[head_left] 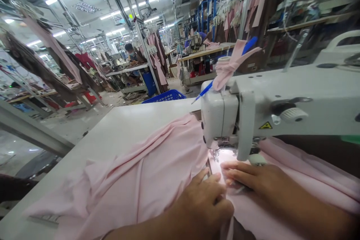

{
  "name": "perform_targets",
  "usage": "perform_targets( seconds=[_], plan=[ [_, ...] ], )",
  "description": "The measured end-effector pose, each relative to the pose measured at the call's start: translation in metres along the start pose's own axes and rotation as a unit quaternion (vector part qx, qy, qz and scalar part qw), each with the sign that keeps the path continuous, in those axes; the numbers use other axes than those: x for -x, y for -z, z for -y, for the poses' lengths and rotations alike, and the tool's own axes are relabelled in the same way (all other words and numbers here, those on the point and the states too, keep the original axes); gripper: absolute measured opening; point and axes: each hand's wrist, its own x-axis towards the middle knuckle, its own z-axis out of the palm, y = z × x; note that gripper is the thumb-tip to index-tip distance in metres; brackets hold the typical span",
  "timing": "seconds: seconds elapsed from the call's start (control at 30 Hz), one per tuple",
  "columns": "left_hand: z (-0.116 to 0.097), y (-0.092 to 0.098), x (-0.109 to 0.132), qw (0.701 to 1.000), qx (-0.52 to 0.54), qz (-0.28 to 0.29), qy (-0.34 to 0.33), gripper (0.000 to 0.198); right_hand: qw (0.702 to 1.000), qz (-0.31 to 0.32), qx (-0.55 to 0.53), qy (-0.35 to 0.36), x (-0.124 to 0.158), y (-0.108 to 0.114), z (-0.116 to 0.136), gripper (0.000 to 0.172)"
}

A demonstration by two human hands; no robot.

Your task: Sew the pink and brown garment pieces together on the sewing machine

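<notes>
A pale pink fabric [146, 172] lies bunched across the white sewing table [120, 123] and runs under the head of a white sewing machine [278, 101]. My left hand [204, 202] rests on the cloth just before the needle, fingers curled and pinching a fold. My right hand [253, 180] lies flat on the fabric to the right of it, fingers stretched toward the lit presser foot [218, 153]. The two hands touch each other at the seam.
A pink scrap and a blue pen [225, 71] sit on top of the machine head. A blue plastic basket [165, 96] stands beyond the table's far edge. Racks of hanging garments [156, 60], other sewing stations and seated workers fill the hall behind.
</notes>
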Motion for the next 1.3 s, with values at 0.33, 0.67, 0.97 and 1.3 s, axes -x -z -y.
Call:
perform_targets(
  seconds=[0.33,0.67,0.97,1.3],
  plan=[
    [0.009,0.002,-0.002,0.999,0.001,0.031,-0.033,0.017,1.000,0.011,-0.014,0.019,-0.007,0.011,0.002,0.038],
    [0.011,0.010,-0.006,0.995,0.023,0.093,-0.032,0.012,0.990,0.059,-0.091,-0.095,0.013,0.005,-0.015,0.049],
    [0.012,0.001,-0.003,0.997,0.024,0.057,-0.037,0.016,0.991,0.098,-0.072,-0.050,0.012,0.007,-0.007,0.065],
    [0.008,0.003,-0.005,0.998,0.012,0.061,-0.018,0.022,0.996,0.073,-0.053,-0.013,0.009,0.008,-0.007,0.054]
  ],
)
